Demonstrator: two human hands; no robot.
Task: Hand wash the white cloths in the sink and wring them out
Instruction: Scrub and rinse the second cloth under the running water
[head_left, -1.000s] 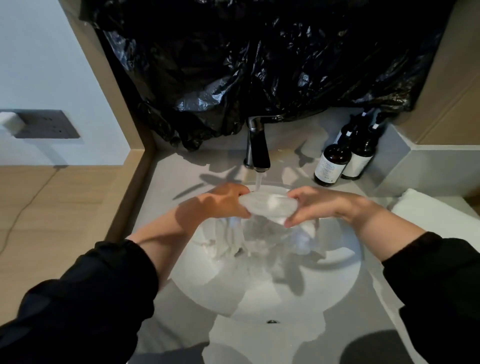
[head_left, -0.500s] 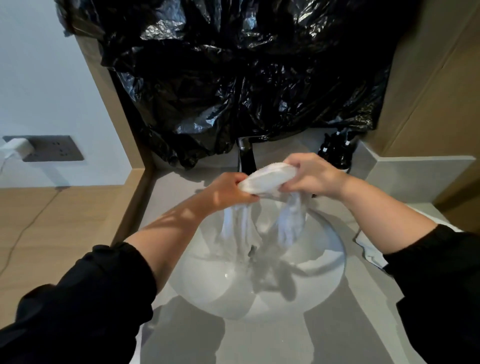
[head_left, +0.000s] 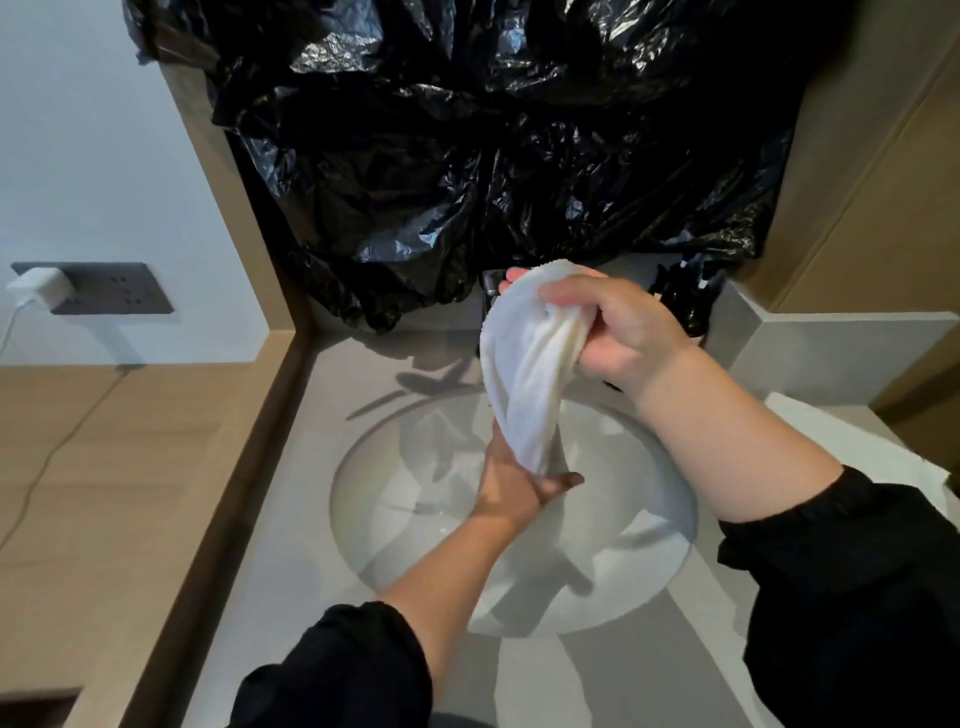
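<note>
While we hold white cloth (head_left: 524, 374) above sink (head_left: 670, 566), our right hand (head_left: 618, 332) clamps top end, left hand (head_left: 511, 480) grips bottom end.

Soft daylight from upper left; hard arm shadows on sink (head_left: 649, 545) below hands. Glare patches on black plastic (head_left: 467, 130) above. Slight motion blur, wide-angle bending at edges.

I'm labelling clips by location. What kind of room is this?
Probably a bathroom, perhaps a hotel's: a round sink set in a grey vanity counter, with dark toiletry bottles in the back corner.
</note>
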